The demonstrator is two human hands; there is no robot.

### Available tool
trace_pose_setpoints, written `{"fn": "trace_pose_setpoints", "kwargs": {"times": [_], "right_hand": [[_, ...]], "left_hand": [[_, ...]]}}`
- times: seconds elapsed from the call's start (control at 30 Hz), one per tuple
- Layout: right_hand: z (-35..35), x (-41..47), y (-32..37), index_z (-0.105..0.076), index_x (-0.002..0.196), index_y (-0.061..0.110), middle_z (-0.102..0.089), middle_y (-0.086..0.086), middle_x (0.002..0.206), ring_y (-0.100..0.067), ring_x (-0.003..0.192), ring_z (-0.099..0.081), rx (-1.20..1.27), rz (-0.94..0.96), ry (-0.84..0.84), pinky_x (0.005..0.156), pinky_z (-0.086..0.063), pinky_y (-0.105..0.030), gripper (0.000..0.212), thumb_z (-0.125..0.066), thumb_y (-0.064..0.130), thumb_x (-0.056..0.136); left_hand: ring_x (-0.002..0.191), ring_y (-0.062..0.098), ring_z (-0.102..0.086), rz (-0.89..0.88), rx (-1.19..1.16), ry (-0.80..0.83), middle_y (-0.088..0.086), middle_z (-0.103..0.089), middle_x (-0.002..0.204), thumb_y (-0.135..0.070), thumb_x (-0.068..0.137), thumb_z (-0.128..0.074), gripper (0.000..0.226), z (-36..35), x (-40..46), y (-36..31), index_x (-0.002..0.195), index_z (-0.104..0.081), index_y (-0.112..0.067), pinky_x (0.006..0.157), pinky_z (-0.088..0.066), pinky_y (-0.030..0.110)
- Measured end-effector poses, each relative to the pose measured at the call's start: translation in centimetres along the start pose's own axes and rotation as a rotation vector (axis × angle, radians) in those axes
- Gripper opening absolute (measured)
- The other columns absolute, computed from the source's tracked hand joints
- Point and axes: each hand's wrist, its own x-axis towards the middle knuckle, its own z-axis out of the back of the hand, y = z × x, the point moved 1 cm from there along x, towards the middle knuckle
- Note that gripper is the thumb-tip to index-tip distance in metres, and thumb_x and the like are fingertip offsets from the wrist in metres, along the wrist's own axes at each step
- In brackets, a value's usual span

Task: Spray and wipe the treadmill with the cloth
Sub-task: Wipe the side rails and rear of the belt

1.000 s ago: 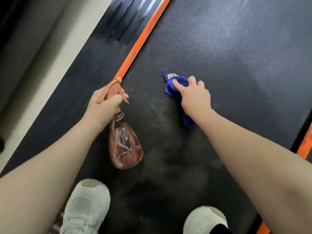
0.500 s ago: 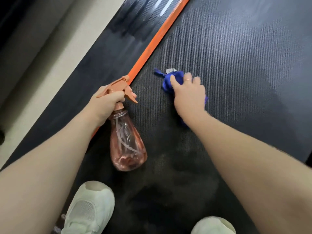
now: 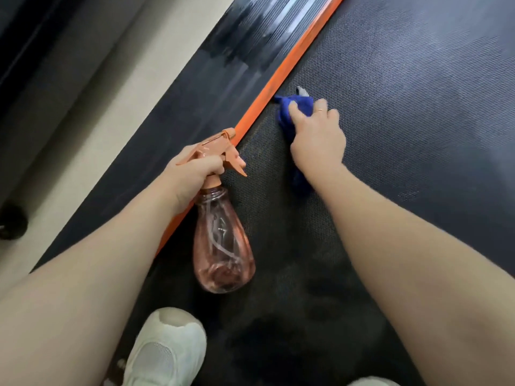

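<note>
no readable text, labels or numbers

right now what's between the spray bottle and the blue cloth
Only bare black treadmill belt, in the head view, between the spray bottle and the cloth.

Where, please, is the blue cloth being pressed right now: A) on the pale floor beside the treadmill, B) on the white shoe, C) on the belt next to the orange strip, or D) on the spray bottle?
C: the right hand presses the blue cloth onto the belt, beside the orange strip.
</note>
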Motion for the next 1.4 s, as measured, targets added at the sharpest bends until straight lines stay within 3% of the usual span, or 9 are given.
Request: {"fn": "trace_pose_setpoints", "kwargs": {"times": [0.17,0.3,0.37,0.47,0.63,0.87,1.07,1.23,1.4], "right_hand": [[-0.6,-1.9,0.8,-0.021,0.146,0.029,-0.029,-0.015,0.141,-0.033,0.115,-0.038,-0.173,0.549,0.079,0.066,-0.041,-0.040,0.056,-0.038,0.017,0.094],[0.6,2.2,-1.6,-0.026,0.145,0.030,-0.029,-0.017,0.142,-0.036,0.118,-0.038,-0.044,0.003,-0.002,0.078,-0.045,-0.043,0.054,-0.039,0.015,0.094],[0.4,1.7,-0.3,-0.028,0.144,0.027,-0.029,-0.017,0.142,-0.036,0.116,-0.039,-0.015,-0.041,-0.002,0.077,-0.046,-0.043,0.055,-0.040,0.013,0.092],[-0.2,-1.6,1.2,-0.026,0.143,0.029,-0.033,-0.014,0.135,-0.032,0.112,-0.040,-0.040,0.187,0.051,0.071,-0.046,-0.041,0.056,-0.041,0.016,0.091],[-0.8,-4.6,1.2,-0.011,0.148,0.036,-0.028,-0.014,0.138,-0.032,0.112,-0.038,-0.260,0.745,0.219,0.063,-0.038,-0.037,0.061,-0.036,0.018,0.095],[-1.0,-3.4,1.9,-0.019,0.146,0.031,-0.030,-0.017,0.141,-0.034,0.111,-0.041,-0.137,0.243,0.072,0.070,-0.043,-0.041,0.055,-0.036,0.019,0.095],[-3.7,-9.1,-1.5,-0.057,0.126,0.029,-0.059,-0.014,0.096,-0.029,0.070,-0.054,-0.205,0.895,0.049,0.042,-0.037,-0.028,0.055,-0.053,0.019,0.072],[-1.0,-5.5,-6.3,-0.027,0.143,0.038,-0.040,-0.016,0.128,-0.034,0.101,-0.046,-0.130,0.122,0.026,0.065,-0.047,-0.039,0.060,-0.046,0.018,0.090],[-2.9,-10.9,-3.6,-0.035,0.140,0.032,-0.047,-0.014,0.118,-0.032,0.092,-0.049,-0.063,0.284,0.064,0.057,-0.046,-0.036,0.059,-0.042,0.018,0.083]], "left_hand": [[0.115,0.032,-0.059,-0.071,-0.084,-0.045,0.018,-0.066,0.117,-0.026,0.049,-0.062,0.066,0.1,-0.8,0.6,0.112,-0.068,-0.008,0.109,-0.038,0.049],[0.113,0.029,-0.061,-0.134,-0.079,0.016,0.007,-0.073,0.100,-0.019,0.054,-0.057,0.042,-0.3,-1.1,-0.5,0.091,-0.076,-0.024,0.109,-0.037,0.042],[0.107,0.024,-0.063,-0.161,-0.052,0.046,0.000,-0.074,0.090,-0.013,0.059,-0.052,0.037,-0.6,-1.3,-0.8,0.081,-0.077,-0.028,0.106,-0.039,0.034],[0.098,0.019,-0.065,-0.153,-0.084,0.066,0.000,-0.074,0.087,-0.010,0.060,-0.050,0.033,-0.8,-1.5,-0.9,0.078,-0.076,-0.020,0.096,-0.043,0.028],[0.111,0.042,-0.059,-0.071,-0.212,-0.056,0.028,-0.064,0.113,-0.024,0.044,-0.063,0.067,-0.2,-0.7,0.3,0.108,-0.068,-0.008,0.105,-0.041,0.054],[0.110,0.039,-0.060,-0.076,-0.181,-0.069,0.028,-0.064,0.112,-0.023,0.045,-0.060,0.068,-0.6,-0.8,0.2,0.112,-0.066,-0.013,0.101,-0.043,0.046],[0.075,0.004,-0.066,-0.104,-0.080,-0.068,-0.006,-0.073,0.074,0.000,0.069,-0.049,0.035,-2.1,-1.8,-1.2,0.089,-0.068,-0.022,0.078,-0.050,0.019],[0.056,-0.005,-0.062,-0.096,-0.067,-0.132,-0.014,-0.066,0.053,0.014,0.083,-0.038,0.039,-3.0,-2.1,-1.8,0.077,-0.058,-0.019,0.056,-0.049,0.011],[0.074,0.003,-0.065,-0.090,0.001,-0.112,-0.005,-0.073,0.073,0.009,0.079,-0.040,0.041,-2.8,-2.3,-2.0,0.089,-0.068,-0.019,0.073,-0.050,0.019]]}}
